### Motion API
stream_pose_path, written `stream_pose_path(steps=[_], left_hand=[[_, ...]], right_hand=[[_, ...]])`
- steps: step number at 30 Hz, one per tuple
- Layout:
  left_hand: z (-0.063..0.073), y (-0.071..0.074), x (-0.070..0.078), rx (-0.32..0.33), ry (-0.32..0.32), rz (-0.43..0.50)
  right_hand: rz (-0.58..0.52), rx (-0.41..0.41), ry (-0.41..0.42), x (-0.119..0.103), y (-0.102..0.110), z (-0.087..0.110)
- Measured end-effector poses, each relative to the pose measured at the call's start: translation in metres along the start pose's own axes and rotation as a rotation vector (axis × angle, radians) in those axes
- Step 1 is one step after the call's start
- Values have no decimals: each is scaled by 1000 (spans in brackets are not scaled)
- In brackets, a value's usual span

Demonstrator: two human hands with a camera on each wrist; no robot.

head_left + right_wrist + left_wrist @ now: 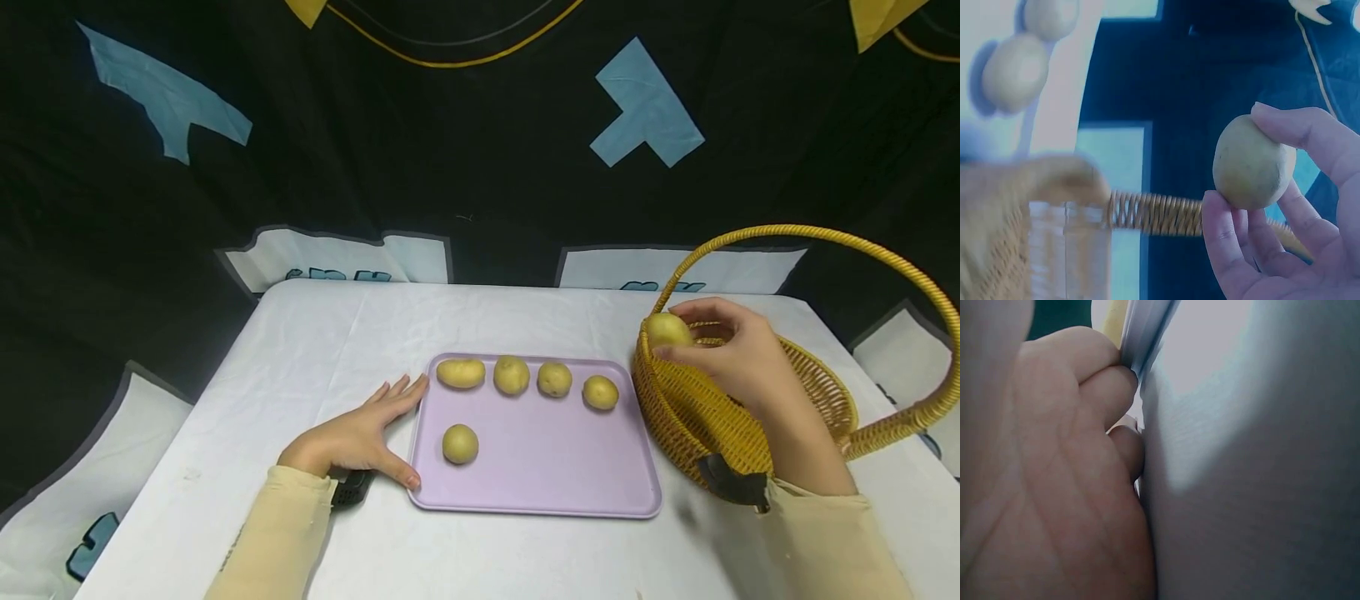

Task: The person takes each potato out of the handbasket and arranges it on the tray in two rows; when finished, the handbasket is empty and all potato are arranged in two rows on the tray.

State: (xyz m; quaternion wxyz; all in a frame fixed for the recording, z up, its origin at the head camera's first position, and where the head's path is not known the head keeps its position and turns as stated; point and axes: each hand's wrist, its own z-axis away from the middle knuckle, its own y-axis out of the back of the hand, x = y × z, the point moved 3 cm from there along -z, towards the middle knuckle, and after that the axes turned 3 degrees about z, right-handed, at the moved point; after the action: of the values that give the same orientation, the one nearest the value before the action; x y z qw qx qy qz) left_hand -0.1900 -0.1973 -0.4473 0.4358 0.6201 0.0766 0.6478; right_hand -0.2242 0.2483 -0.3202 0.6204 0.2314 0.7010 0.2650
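Between thumb and fingers, my right hand (738, 350) grips a potato (669, 331) above the left rim of a wicker basket (660, 408). The right wrist view shows this potato (1254, 162) pinched at its ends. My left hand (363, 433) lies on the table with fingers spread, its fingertips and thumb touching the left edge of a lilac tray (540, 467). Along the tray's far side sits a row of several potatoes (512, 375), and a single potato (460, 443) lies nearer its left front. In the left wrist view the left palm (1066, 469) fills much of the picture.
A tall arched basket handle (825, 233) rises over the right side. The white-covered table (337, 333) ends at a black cloth backdrop (420, 150). The basket stands close against the tray's right side.
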Motion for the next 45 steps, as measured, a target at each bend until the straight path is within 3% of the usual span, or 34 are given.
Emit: stream_pose_path(steps=[5, 21, 38, 45], left_hand=[[1, 0, 0, 2, -6, 2], [-2, 0, 1, -1, -8, 5], [-1, 1, -1, 3, -16, 2], [-1, -1, -2, 0, -19, 16]], right_hand=[[-42, -6, 59, -12, -24, 2], [-157, -152, 126, -28, -98, 11], [-67, -341, 253, -32, -168, 20], [-14, -360, 295, -30, -180, 22]])
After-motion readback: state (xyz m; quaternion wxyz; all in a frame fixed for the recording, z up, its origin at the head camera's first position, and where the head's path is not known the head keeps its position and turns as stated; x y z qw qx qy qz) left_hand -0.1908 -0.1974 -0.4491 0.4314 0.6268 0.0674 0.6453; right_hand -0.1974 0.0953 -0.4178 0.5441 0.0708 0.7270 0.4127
